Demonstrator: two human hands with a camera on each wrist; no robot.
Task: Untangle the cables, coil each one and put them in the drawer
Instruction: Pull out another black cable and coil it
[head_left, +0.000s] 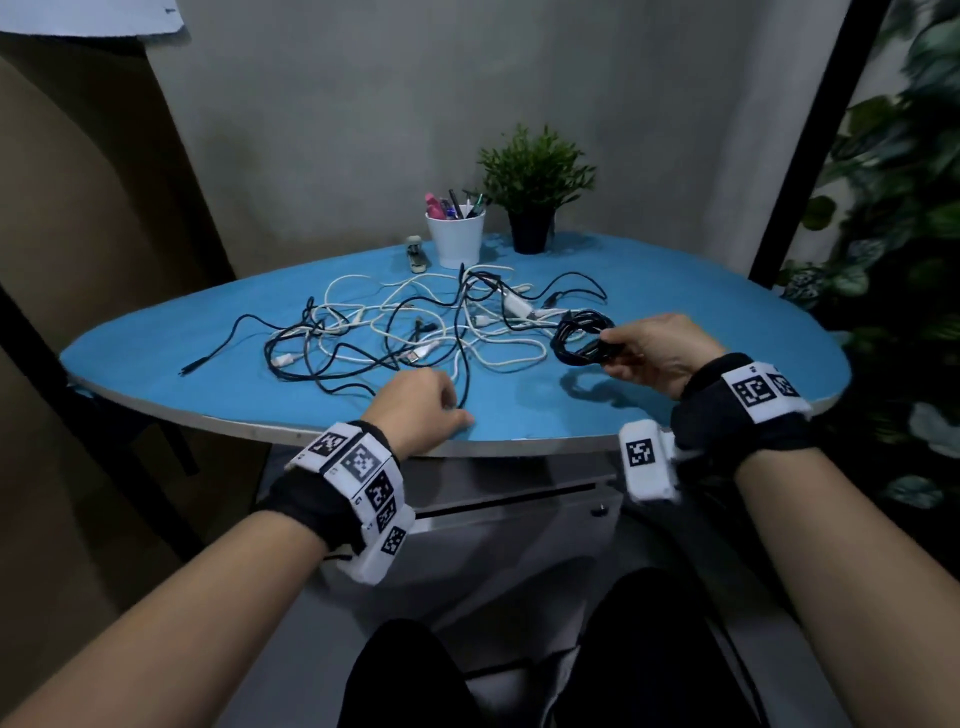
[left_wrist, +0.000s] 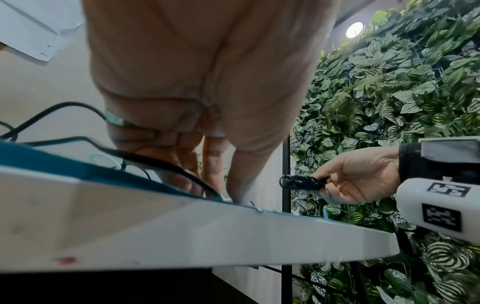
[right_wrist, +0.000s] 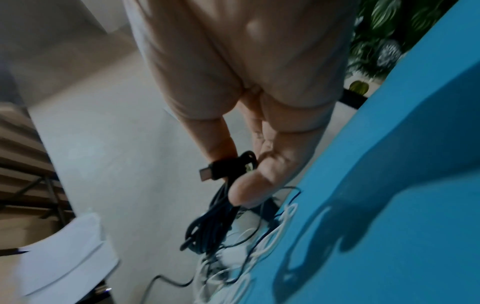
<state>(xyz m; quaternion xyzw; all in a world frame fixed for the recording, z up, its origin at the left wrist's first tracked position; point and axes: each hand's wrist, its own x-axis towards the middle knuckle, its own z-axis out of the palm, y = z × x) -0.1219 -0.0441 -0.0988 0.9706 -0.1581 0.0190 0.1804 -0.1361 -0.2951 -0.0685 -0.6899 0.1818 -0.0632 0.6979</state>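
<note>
From the head view, the right hand (head_left: 655, 353) holds a coiled black cable bundle (head_left: 579, 338) above the right part of the blue oval tabletop (head_left: 675, 291), fingers and thumb curled round one side of the coil; the left hand (head_left: 422, 406) rests near the front edge with fingers curled down onto a loose black cable (head_left: 464, 364); a tangle of white and black cables (head_left: 405, 327) lies spread across the middle; a white cup of pens (head_left: 456, 240), a small green potted plant (head_left: 535, 182) and a small stapler (head_left: 415, 253) stand at the back; a white drawer front (head_left: 519, 525) sits closed under the table.

From the left wrist, the fingertips (left_wrist: 237, 193) press the tabletop beside the black cable; whether they pinch it I cannot tell.

From the right wrist, the thumb and fingers (right_wrist: 249, 185) pinch the coil just below its USB plug (right_wrist: 210, 170).
</note>
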